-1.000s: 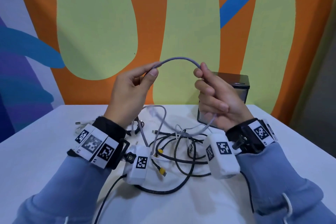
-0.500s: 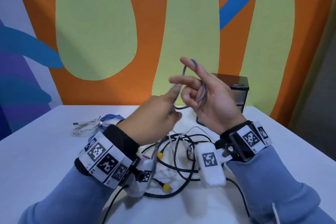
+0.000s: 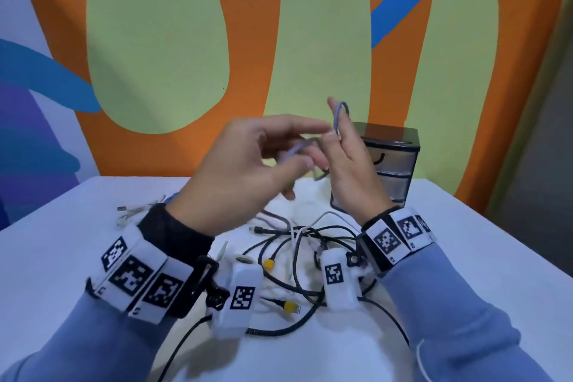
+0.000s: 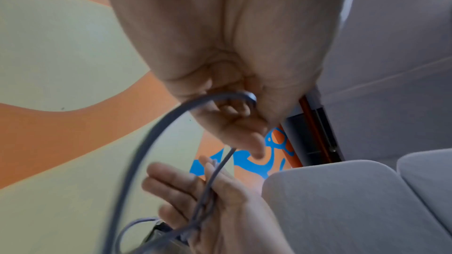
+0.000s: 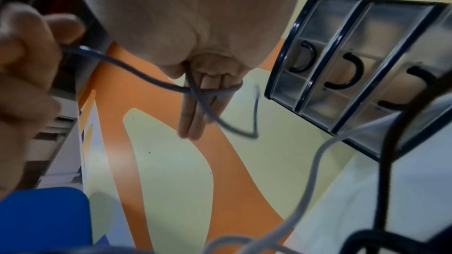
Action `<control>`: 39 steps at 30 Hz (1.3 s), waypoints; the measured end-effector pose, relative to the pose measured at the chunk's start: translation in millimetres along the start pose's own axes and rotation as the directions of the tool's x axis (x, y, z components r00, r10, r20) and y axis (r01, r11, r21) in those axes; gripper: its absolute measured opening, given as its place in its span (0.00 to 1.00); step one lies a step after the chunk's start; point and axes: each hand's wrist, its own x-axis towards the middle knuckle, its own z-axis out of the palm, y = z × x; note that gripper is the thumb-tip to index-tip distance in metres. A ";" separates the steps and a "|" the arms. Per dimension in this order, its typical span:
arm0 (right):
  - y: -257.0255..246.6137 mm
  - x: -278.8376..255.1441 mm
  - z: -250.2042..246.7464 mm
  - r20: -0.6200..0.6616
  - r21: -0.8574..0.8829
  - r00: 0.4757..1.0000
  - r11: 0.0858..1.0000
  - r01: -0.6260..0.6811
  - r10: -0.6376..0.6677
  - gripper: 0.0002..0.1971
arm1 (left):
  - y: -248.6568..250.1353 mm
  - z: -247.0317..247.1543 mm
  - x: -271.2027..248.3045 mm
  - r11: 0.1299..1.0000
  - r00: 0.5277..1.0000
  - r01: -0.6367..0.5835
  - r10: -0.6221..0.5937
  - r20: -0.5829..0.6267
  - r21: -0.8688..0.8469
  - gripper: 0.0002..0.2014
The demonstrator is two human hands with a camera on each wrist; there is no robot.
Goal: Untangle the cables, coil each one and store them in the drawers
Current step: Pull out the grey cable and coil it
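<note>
A grey-lilac cable (image 3: 341,110) is looped round the straight fingers of my right hand (image 3: 338,139), held up in front of the drawer unit (image 3: 393,164). In the right wrist view the loop (image 5: 215,92) crosses those fingers (image 5: 195,119), and one strand runs into the fold by the thumb. My left hand (image 3: 307,146) is close beside it and pinches the free stretch of the same cable (image 4: 151,142) between thumb and fingers. Below both hands lies a tangle of black cables (image 3: 294,245) on the white table (image 3: 62,257).
The drawer unit (image 5: 342,65) has three closed translucent drawers with black handles and stands at the back right of the table. A white cable bundle (image 3: 133,214) lies at the left. Yellow-tipped plugs (image 3: 290,305) sit among the black cables. A painted wall rises behind the table.
One second ago the cable arched between two hands held apart. The left hand has since moved right to meet the right hand, and the cable now loops round the right hand's fingers.
</note>
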 end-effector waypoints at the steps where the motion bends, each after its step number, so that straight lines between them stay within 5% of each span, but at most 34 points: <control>1: -2.0 -1.1 -0.8 0.006 0.027 1.000 1.000 -0.014 0.013 0.26 | -1.0 -3.5 1.6 0.999 0.996 -0.046 0.045 -0.078 -0.019 0.16; 7: -19.5 -5.4 4.7 0.224 0.148 0.972 0.984 -0.101 0.066 0.20 | -10.3 -21.0 8.3 0.981 0.893 -0.161 0.098 -0.440 -0.108 0.08; 11: -23.9 -10.0 15.2 0.343 0.159 0.937 0.978 -0.133 0.072 0.22 | -19.9 -24.6 10.6 0.988 0.796 -0.151 0.141 -0.588 0.032 0.08; 14: -25.0 -12.4 19.6 0.387 0.232 0.920 0.960 -0.158 0.058 0.22 | -25.8 -28.9 11.6 0.985 0.753 -0.131 0.172 -0.635 0.111 0.08; 22: -28.4 -11.1 15.5 0.488 0.451 0.870 0.832 -0.324 0.074 0.18 | -37.2 -30.1 11.4 0.975 0.729 -0.005 0.154 -0.667 0.221 0.09; 27: -28.8 -10.6 11.4 0.480 0.531 0.874 0.765 -0.364 0.083 0.21 | -49.1 -19.8 12.0 0.930 0.818 0.095 0.130 -0.561 0.355 0.14; 32: -31.1 -8.0 15.4 0.326 0.651 0.939 0.696 -0.304 0.104 0.22 | -44.1 7.6 9.6 0.811 0.972 0.200 -0.093 -0.216 0.550 0.11; 39: -18.8 1.4 17.0 -0.094 0.696 0.977 0.715 -0.075 0.194 0.15 | -20.5 14.7 1.6 0.925 0.945 0.248 -0.296 0.137 0.287 0.09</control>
